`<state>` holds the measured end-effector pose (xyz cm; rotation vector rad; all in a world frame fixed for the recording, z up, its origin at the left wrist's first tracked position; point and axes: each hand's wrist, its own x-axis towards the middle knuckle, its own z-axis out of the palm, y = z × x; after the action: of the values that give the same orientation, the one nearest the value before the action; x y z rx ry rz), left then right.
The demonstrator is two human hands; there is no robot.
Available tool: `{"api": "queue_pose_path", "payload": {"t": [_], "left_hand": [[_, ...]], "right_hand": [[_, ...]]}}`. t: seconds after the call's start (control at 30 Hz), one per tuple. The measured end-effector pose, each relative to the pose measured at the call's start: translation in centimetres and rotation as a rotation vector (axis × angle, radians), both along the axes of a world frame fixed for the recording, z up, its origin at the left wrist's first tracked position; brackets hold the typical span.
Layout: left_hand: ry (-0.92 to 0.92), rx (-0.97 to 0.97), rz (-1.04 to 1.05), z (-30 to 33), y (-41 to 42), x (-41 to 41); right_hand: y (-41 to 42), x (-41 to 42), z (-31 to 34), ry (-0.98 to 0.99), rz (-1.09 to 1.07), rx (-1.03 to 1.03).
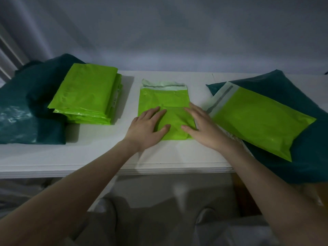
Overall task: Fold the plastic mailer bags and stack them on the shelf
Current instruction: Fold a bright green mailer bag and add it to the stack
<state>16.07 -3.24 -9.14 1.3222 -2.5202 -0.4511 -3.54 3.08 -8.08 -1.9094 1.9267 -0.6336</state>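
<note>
Both grips lie spread flat — the left hand point(147, 127) and the right hand point(204, 129) press the near half of a green mailer bag point(164, 100) at the desk's point(99, 153) middle. A folded green stack point(87, 98) sits toward the far-left corner — another green bag point(260, 119) lies on teal bags point(307, 157) at the right edge.

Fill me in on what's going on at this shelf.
A person is folding lime-green mailer bags. Both the left hand and the right hand press flat on the middle bag, its seal flap still showing. A folded stack sits to the left; an unfolded bag waits on the right.
</note>
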Motion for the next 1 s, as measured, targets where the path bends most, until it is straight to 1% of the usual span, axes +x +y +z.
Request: {"api": "queue_pose_path", "payload": {"t": [0.07,0.1,0.13,0.23,0.33,0.47,0.63,0.77,1.0], "left_hand": [[0.092,0.011,-0.013,0.3,-0.3,0.3],[0.130,0.016,-0.021,0.3,-0.4,0.6],[0.150,0.024,-0.030,0.4,-0.4,0.9],[0.123,0.033,-0.086,0.6,-0.5,2.0],[0.060,0.004,-0.140,0.4,-0.4,3.0],[0.013,-0.047,-0.165,-0.2,0.0,3.6],[0.034,-0.046,-0.159,-0.7,-0.2,3.5],[0.016,-0.038,-0.136,-0.7,-0.6,3.5],[-0.031,-0.049,-0.124,0.1,-0.6,3.5]], "right_hand": [[0.1,-0.5,0.6,-0.038,-0.071,-0.098],[0.2,-0.6,1.0,-0.074,-0.111,-0.124],[0.4,-0.6,1.4,-0.115,-0.147,-0.102],[0.8,-0.6,2.0,-0.221,-0.176,0.089],[1.3,-0.5,2.9,-0.330,-0.152,0.222],[1.7,-0.9,3.3,-0.359,-0.091,0.342],[1.6,-1.2,2.5,-0.323,-0.057,0.286],[1.4,-1.0,2.3,-0.204,0.004,0.253],[1.1,-1.2,2.4,-0.016,0.020,0.241]]}}
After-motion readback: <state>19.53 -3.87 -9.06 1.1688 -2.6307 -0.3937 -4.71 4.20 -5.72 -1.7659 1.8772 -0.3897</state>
